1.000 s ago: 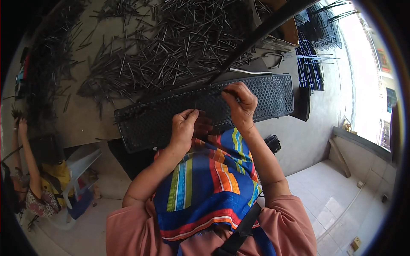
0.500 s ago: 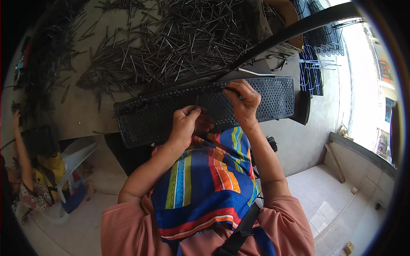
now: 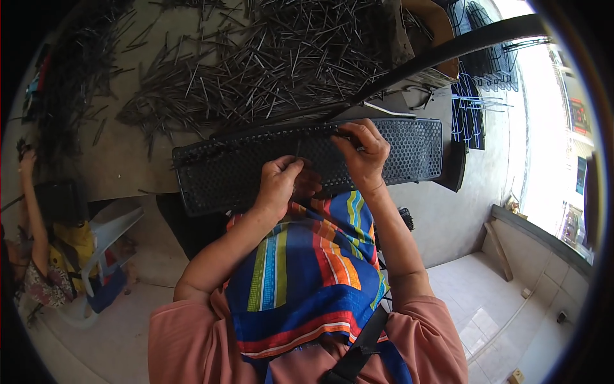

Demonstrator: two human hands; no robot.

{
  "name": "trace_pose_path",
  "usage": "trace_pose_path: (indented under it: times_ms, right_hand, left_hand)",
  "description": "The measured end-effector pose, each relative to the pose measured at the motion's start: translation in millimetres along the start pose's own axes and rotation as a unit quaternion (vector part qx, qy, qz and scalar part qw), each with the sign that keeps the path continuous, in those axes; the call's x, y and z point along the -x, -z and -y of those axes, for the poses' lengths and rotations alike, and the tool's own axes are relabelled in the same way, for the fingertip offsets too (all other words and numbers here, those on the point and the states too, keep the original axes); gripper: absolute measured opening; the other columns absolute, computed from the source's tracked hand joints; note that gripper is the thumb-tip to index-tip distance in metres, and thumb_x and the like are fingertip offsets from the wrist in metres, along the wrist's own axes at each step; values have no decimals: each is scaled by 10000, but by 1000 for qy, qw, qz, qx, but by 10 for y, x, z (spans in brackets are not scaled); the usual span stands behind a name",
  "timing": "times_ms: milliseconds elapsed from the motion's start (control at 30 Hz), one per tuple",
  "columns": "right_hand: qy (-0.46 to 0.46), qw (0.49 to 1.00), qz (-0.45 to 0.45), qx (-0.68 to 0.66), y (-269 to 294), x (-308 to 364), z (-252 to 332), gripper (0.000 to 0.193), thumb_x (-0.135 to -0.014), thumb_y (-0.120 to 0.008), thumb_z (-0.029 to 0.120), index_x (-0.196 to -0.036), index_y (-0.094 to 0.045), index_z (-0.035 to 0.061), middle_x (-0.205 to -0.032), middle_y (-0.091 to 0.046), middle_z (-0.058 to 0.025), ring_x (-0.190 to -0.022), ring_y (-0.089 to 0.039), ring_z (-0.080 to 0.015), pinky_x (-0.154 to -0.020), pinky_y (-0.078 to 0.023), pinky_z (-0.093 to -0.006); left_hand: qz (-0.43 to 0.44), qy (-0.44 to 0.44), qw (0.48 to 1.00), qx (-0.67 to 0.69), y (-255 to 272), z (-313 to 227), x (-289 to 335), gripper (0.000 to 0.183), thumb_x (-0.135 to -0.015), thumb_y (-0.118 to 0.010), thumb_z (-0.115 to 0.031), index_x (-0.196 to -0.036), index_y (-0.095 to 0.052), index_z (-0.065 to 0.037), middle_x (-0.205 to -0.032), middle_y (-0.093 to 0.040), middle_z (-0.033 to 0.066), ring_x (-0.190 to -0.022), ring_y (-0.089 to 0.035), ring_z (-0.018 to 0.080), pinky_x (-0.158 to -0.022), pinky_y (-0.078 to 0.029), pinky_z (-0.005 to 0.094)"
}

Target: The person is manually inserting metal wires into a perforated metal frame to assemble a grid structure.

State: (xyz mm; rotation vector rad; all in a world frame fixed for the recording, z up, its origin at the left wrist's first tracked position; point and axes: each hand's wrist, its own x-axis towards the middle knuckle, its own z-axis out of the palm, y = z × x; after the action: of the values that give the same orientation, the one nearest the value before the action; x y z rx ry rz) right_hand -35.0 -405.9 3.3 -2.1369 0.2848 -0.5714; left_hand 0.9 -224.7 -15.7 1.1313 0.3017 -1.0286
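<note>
A long black panel (image 3: 403, 148) pierced with rows of small round holes lies crosswise in front of me, its near edge by my lap. Over its middle, my left hand (image 3: 279, 185) is closed in a pinch; what looks like a thin dark strip rises from the fingertips. To the right and slightly farther off, my right hand (image 3: 363, 153) hovers over the panel, thumb and fingers pinched together. Something dark shows at its fingertips, too small to name. Behind the panel, a big heap of thin dark strips (image 3: 275, 70) covers the table.
A dark curved bar (image 3: 448, 54) crosses the upper right, near an open cardboard box (image 3: 430, 14). Wire racks (image 3: 470, 105) stand beyond it. At far left, another person's arm (image 3: 35, 205) reaches toward more dark strips, beside a white plastic chair (image 3: 105, 237).
Both of my hands stay almost where they were, still pinched. The view shifts slightly. At far left the other person's hand has moved a little.
</note>
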Motion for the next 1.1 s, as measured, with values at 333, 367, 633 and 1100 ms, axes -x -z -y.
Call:
trace_pose_path:
  times_ms: [333, 367, 633, 1100]
  right_hand:
    - [2, 997, 69, 15, 29, 135, 77, 142, -728, -710, -48, -854, -671, 3, -723, -603, -43, -613, -601, -123, -553, -451, -255]
    - [-107, 986, 119, -46, 63, 161, 122, 118, -752, -704, -27, -854, -667, 19, -698, -593, -27, -572, -577, -126, -539, -443, -256]
    - [-291, 882, -86, -361, 213, 187, -73, 110, -826, -664, -31, -892, -593, 20, -753, -644, -29, -489, -489, -61, -449, -372, -194]
    - [-98, 977, -135, -131, 122, 78, -226, 114, -794, -696, -28, -885, -647, 19, -737, -661, -9, -549, -531, -29, -488, -396, -183]
  left_hand:
    - [41, -47, 998, -25, -98, 42, 77, 182, -962, -503, -119, -957, -623, 18, -801, -689, 114, -644, -689, 201, -560, -559, 292]
    - [44, -47, 998, -27, -129, 55, 89, 182, -962, -503, -119, -957, -623, 18, -801, -689, 114, -644, -689, 201, -560, -559, 292]
    - [109, -184, 948, -234, -435, 82, -142, 161, -920, -552, -38, -1062, -607, 14, -875, -670, 74, -726, -666, 119, -604, -532, 236]
    - [49, -179, 963, -193, -396, 103, -292, 358, -904, -513, 28, -1260, -499, -4, -1006, -653, 67, -749, -676, 122, -563, -520, 214]
